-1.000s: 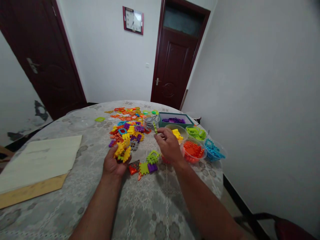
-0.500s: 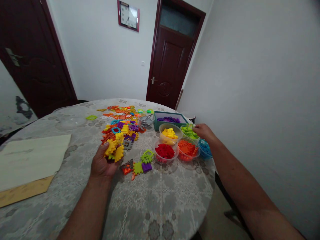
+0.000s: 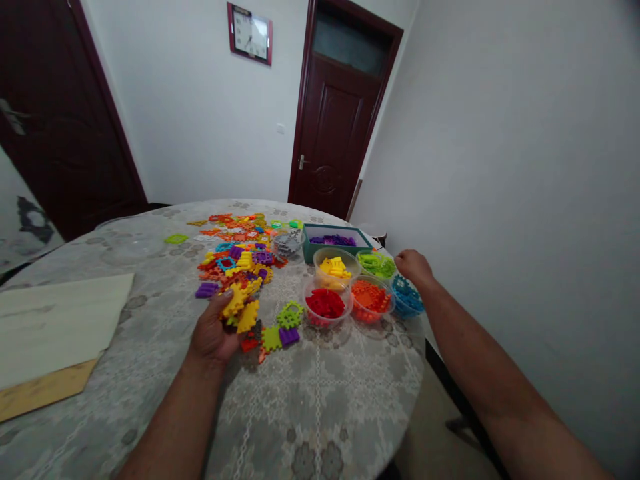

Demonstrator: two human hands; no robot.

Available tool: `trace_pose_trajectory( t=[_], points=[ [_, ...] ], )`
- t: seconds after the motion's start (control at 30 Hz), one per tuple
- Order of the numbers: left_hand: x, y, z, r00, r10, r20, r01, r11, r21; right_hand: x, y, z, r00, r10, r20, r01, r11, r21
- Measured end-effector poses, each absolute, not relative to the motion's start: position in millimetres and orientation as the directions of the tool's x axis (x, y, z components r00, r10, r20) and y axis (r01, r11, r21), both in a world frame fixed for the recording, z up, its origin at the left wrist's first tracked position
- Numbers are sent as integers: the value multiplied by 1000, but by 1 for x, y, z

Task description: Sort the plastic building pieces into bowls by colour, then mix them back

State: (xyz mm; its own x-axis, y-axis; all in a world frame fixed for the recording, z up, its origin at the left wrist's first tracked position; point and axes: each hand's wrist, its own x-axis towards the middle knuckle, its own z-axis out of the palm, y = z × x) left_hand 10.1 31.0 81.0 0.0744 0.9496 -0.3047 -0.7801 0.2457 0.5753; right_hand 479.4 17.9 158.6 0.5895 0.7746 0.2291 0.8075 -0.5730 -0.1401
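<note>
Left hand [image 3: 214, 335] half-curled around yellow pieces [image 3: 247, 316]

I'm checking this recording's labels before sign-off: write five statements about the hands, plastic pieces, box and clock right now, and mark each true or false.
1. The left hand holds yellow plastic pieces. True.
2. The red plastic pieces sit nearer the camera than the teal box. True.
3. The right hand is touching the red plastic pieces. False: it appears beside the lime-green plastic pieces.
4. The teal box holds orange pieces. False: it holds purple pieces.
5. The wall clock is rectangular. True.
</note>
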Motion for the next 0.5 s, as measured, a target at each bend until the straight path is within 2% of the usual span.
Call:
trace_pose_trajectory(
  t=[0.2, 0.27, 0.33, 0.4, 0.5],
  points=[
    [13, 28, 78, 91, 954, -284, -790, 243, 564, 425, 10, 173, 427, 830, 359, 904, -401, -149],
    [14, 28, 75, 107, 957, -270, -798, 245, 550, 394, 7, 172, 302, 872, 386, 950, -243, -193],
    [14, 28, 72, 125, 960, -252, -799, 248, 548, 357, 0, 169, 143, 899, 413, 957, -19, -290],
    [14, 28, 69, 150, 959, -242, -792, 263, 551, 318, -8, 164, 2, 901, 434, 897, 190, -400],
    [12, 27, 67, 202, 952, -230, -777, 299, 554, 265, -16, 155, -130, 893, 430, 793, 354, -495]
  ],
)
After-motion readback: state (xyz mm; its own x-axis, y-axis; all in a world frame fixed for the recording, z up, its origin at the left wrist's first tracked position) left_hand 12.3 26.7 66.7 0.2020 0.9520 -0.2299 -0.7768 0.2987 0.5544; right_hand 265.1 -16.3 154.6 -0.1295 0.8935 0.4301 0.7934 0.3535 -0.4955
